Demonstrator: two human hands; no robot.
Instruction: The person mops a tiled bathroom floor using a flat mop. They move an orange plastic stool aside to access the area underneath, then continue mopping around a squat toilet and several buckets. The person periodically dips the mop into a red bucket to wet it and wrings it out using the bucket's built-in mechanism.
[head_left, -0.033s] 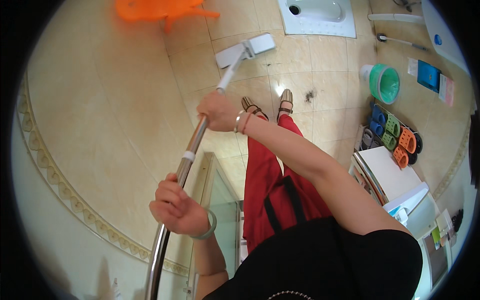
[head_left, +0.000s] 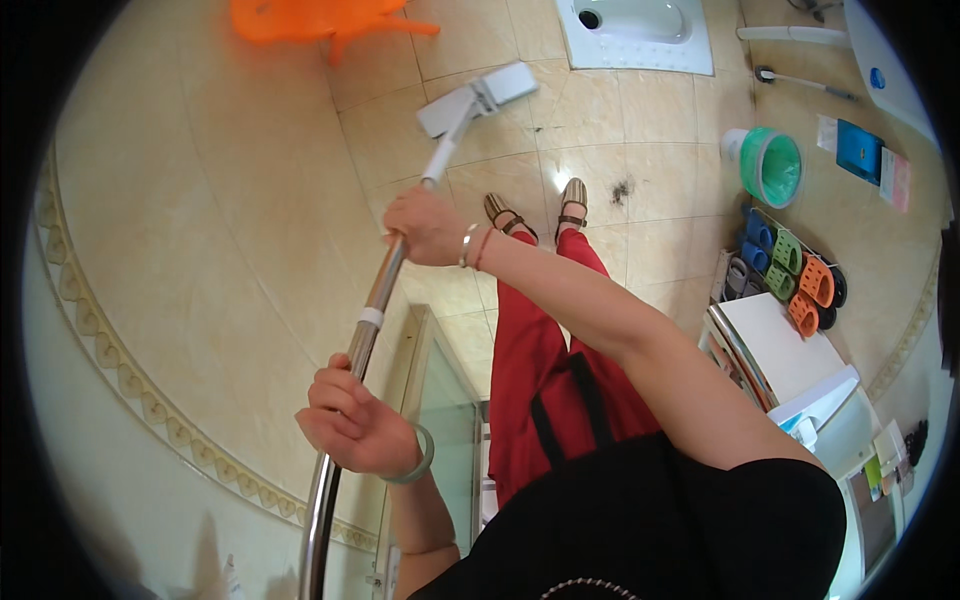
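The right hand (head_left: 430,226) is clamped round the metal pole of a flat mop (head_left: 384,278), just above its white section, while the left hand (head_left: 352,418) curls round the same pole nearer the body. The mop's white head (head_left: 511,82) lies slantwise on the tiled floor (head_left: 585,110), between the orange plastic stool (head_left: 310,18) and the squat toilet (head_left: 690,55), beyond the striped shoes (head_left: 573,198). Dark debris (head_left: 621,190) lies right of the shoes.
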